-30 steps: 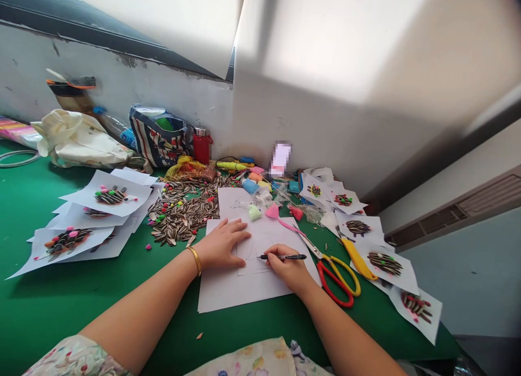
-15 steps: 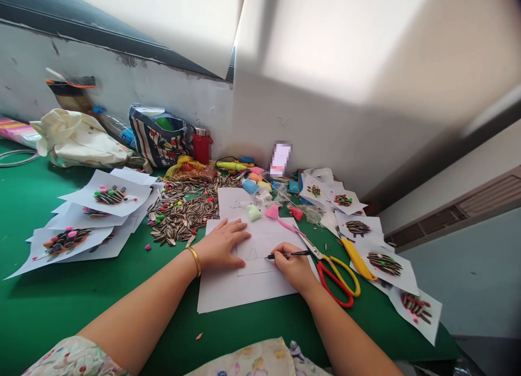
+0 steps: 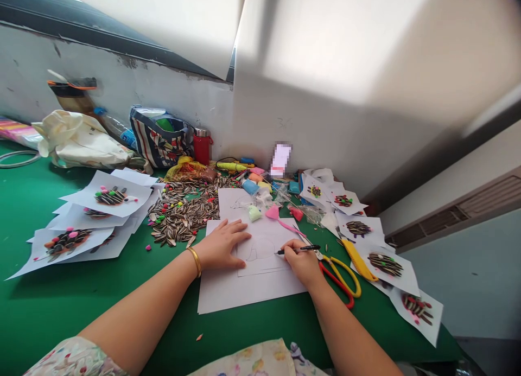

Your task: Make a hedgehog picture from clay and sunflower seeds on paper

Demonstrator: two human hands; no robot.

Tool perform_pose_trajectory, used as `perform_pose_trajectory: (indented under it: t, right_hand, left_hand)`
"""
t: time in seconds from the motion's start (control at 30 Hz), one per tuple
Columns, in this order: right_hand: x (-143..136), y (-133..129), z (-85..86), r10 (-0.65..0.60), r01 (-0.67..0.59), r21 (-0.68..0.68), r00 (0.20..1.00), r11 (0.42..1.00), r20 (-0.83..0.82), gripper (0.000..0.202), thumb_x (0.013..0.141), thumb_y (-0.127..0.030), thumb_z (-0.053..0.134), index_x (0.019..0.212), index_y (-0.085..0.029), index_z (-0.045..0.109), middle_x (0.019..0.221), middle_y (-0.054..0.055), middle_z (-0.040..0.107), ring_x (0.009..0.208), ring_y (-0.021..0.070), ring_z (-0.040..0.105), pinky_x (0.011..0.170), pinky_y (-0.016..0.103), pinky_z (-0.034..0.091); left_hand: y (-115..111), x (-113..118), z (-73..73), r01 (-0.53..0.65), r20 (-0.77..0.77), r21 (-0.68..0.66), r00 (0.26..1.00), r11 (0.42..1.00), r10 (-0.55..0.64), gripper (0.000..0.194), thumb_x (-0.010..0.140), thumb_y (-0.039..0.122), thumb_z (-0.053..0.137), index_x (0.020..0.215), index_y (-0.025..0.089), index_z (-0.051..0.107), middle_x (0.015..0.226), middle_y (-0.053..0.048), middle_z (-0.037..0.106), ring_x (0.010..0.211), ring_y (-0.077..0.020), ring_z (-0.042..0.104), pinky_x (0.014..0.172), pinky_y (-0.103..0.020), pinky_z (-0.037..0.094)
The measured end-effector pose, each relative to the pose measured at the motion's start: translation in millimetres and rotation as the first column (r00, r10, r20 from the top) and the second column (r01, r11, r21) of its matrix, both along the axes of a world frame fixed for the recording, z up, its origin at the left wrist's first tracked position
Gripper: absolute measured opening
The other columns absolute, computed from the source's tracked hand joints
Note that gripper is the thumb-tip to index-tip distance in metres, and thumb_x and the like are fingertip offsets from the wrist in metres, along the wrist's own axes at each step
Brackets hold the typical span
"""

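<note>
My right hand grips a black pen, its tip on a small sheet of white paper that bears a faint line drawing. Larger white sheets lie underneath. My left hand rests flat on the left side of the paper, fingers spread, a gold bangle at its wrist. Just right of my right hand are scissors with red and yellow handles, their blades partly hidden. Beyond the paper lie lumps of pink clay and pale green clay.
Sunflower seeds are heaped left of the paper. Seed-decorated sheets lie in a left stack and along the right edge, beside a yellow utility knife. A red flask and a striped bag stand by the wall.
My right hand has moved a little to the right with the pen, and a curved line now shows on the drawing. My left hand has stayed in place.
</note>
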State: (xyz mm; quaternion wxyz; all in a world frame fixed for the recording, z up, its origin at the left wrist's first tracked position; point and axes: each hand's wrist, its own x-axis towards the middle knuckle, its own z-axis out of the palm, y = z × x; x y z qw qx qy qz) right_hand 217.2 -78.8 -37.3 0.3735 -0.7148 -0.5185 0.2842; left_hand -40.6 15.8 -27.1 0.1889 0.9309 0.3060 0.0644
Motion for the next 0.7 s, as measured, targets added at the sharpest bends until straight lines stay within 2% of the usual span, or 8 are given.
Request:
perform_pose_trajectory:
  t: [0.23,0.4,0.47,0.57,0.7]
  right_hand:
    - [0.3,-1.4,1.8,-0.004,0.006,0.048,0.999,0.999,-0.045,0.020,0.079,-0.034,0.049,0.076,-0.022,0.065,0.063,0.000,0.063,0.059,0.0198,0.057,0.055,0.030,0.042]
    - [-0.3,-1.8,-2.0,0.080,-0.070,0.063,0.981,0.996,-0.177,0.027,0.082,-0.040,0.052,0.096,-0.022,0.067,0.085,0.005,0.071,0.079,0.0225,0.067,0.070,0.033,0.052]
    - [-0.4,-1.5,-3.1,0.107,-0.099,0.072,0.987,0.992,-0.118,0.022,0.081,-0.039,0.054,0.089,-0.022,0.066,0.086,0.004,0.070,0.079,0.0216,0.066,0.072,0.032,0.051]
    - [-0.4,-0.8,-3.1,0.083,-0.084,0.064,0.996,0.994,0.022,0.015,0.079,-0.035,0.053,0.075,-0.023,0.061,0.074,0.001,0.065,0.071,0.0198,0.061,0.066,0.030,0.047]
    - [-0.9,-0.4,-2.5,0.060,-0.065,0.067,0.995,0.996,0.076,0.015,0.079,-0.034,0.050,0.071,-0.023,0.059,0.068,0.000,0.062,0.066,0.0187,0.057,0.061,0.028,0.043]
  left_hand:
    - [0.3,0.0,-0.8,0.001,-0.009,0.006,1.000,1.000,-0.001,0.080,0.069,0.058,0.074,0.140,0.029,0.050,0.157,-0.009,0.035,0.147,-0.0332,0.023,0.121,-0.054,0.009]
    - [0.4,0.0,-0.2,0.004,-0.010,0.006,1.000,1.000,-0.004,0.080,0.069,0.057,0.074,0.141,0.029,0.049,0.157,-0.009,0.034,0.147,-0.0323,0.023,0.121,-0.054,0.009]
    - [0.4,0.0,0.3,0.003,-0.010,0.002,1.000,1.000,-0.003,0.080,0.069,0.057,0.074,0.141,0.029,0.049,0.157,-0.009,0.034,0.148,-0.0322,0.022,0.121,-0.054,0.009]
    - [0.5,0.2,0.9,-0.001,-0.010,-0.005,1.000,1.000,0.001,0.080,0.069,0.057,0.074,0.140,0.029,0.049,0.157,-0.009,0.034,0.148,-0.0324,0.022,0.121,-0.054,0.008]
    - [0.3,0.8,1.3,-0.004,-0.007,-0.009,1.000,1.000,0.004,0.080,0.069,0.056,0.075,0.140,0.029,0.050,0.157,-0.009,0.035,0.147,-0.0329,0.022,0.121,-0.054,0.008]
